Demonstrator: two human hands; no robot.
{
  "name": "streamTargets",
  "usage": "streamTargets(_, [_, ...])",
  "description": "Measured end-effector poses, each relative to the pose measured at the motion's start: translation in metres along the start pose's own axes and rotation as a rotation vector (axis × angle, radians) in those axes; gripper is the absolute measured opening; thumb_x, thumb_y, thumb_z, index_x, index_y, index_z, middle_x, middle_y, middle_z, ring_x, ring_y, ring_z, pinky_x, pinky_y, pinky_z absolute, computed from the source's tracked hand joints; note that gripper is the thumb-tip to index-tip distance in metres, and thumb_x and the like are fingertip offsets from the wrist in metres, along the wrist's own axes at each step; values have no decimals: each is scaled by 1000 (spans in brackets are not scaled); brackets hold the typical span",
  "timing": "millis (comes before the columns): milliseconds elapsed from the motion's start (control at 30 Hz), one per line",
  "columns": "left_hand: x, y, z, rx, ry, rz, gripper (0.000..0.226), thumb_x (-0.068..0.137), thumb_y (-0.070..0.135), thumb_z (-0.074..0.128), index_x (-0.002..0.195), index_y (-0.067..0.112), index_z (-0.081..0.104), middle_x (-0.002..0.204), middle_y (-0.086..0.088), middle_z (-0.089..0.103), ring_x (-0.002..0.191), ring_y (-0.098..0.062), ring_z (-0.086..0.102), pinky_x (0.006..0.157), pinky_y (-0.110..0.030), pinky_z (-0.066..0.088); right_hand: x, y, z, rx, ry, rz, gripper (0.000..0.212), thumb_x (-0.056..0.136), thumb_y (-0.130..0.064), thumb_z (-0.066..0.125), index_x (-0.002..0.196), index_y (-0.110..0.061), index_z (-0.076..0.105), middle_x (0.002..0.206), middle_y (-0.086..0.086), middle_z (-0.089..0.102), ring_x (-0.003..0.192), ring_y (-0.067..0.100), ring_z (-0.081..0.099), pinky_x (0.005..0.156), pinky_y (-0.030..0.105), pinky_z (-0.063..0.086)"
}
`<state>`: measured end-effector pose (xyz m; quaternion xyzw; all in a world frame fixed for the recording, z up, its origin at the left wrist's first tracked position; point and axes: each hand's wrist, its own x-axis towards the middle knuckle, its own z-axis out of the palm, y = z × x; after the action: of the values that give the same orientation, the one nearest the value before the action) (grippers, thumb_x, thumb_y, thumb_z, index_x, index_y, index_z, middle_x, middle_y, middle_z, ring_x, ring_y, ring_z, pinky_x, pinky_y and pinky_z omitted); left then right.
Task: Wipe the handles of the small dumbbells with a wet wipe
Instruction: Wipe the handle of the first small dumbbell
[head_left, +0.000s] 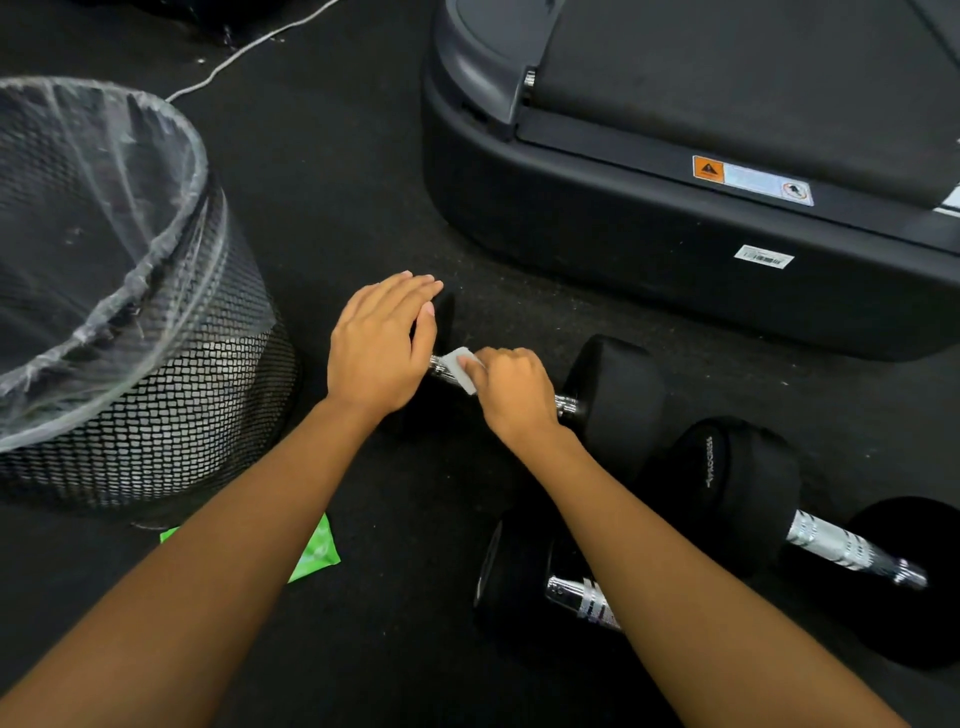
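- The picture is rather dim; the black floor (363, 156) and the dark treadmill base (571, 234) keep very little detail.
- The light comes from above and is soft: the forearms (234, 545) are lit evenly on their upper side.
- Shadows are weak and melt into the floor, so the black dumbbell heads (618, 400) almost lose their outline.
- Small bright glints sit on the chrome handles (852, 551) and on the plastic liner (104, 208) of the bin (182, 415); the wet wipe (462, 366) is the brightest spot.
- Wide-angle distortion bends the treadmill edge and stretches the forearms toward the lower corners.
- The centre is fairly sharp; the warning label (753, 182) is too soft to read.
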<state>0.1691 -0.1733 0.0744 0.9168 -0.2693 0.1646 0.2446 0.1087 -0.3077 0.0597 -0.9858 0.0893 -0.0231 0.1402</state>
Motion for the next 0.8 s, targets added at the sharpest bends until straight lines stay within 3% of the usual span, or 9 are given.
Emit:
streamTargets(133, [0, 0, 1, 0, 6, -2, 43, 95, 28, 30, 125, 15, 58, 128, 0, 58, 127, -14, 45, 107, -30, 26, 4, -11, 1, -26, -50, -49, 34, 101, -28, 35, 107, -6, 60, 102, 12, 66, 98, 26, 59, 96, 33, 35])
streamTargets(200, [0, 0, 1, 4, 1, -1, 43, 95, 28, 30, 125, 15, 58, 129, 0, 58, 128, -14, 45, 108, -30, 26, 0, -14, 6, 64, -45, -89, 27, 97, -22, 45, 118, -8, 56, 113, 10, 64, 107, 24, 56, 106, 32, 28])
streamTargets(267, [-1, 0, 0, 7, 1, 3, 43, 95, 28, 30, 125, 15, 58, 129, 0, 58, 128, -14, 44, 108, -30, 25, -6, -10, 5, 138, -50, -108, 34, 93, -16, 52, 126, -11, 50, 122, 8, 59, 117, 20, 51, 114, 30, 17])
streamTargets(367, [-1, 0, -1, 5, 0, 4, 43, 95, 28, 30, 125, 15, 57, 129, 0, 58, 128, -14, 44, 108, -30, 24, -12, -2, -3, 209, -70, -47, 33, 93, -18, 54, 124, -12, 45, 119, 8, 60, 116, 19, 51, 114, 27, 12])
streamTargets(500, [0, -1, 0, 4, 3, 8, 42, 95, 27, 30, 124, 14, 58, 128, -1, 59, 127, -15, 46, 107, -32, 27, -4, -9, -7, 169, -104, 43, 27, 98, -27, 43, 118, -9, 48, 104, 11, 65, 104, 23, 58, 113, 32, 20])
streamTargets(567, [1, -1, 1, 4, 9, 10, 41, 95, 26, 32, 124, 14, 59, 127, -1, 59, 126, -15, 46, 107, -33, 28, 4, -15, -8, 107, -167, 39, 29, 100, -26, 38, 118, -7, 51, 106, 13, 64, 104, 26, 57, 107, 35, 28])
streamTargets(667, [1, -1, 2, 3, 13, 9, 39, 95, 24, 34, 123, 14, 59, 127, -1, 60, 126, -15, 47, 107, -34, 29, 13, -21, -10, 50, -247, 14, 25, 98, -23, 42, 114, -7, 52, 108, 13, 63, 106, 28, 56, 100, 36, 32])
streamTargets(800, [0, -2, 2, 4, 16, 11, 39, 95, 24, 34, 124, 14, 59, 127, -1, 59, 126, -15, 47, 106, -33, 28, 7, -15, -10, 53, -176, -25, 27, 95, -21, 47, 120, -11, 52, 110, 10, 64, 107, 25, 56, 103, 34, 30])
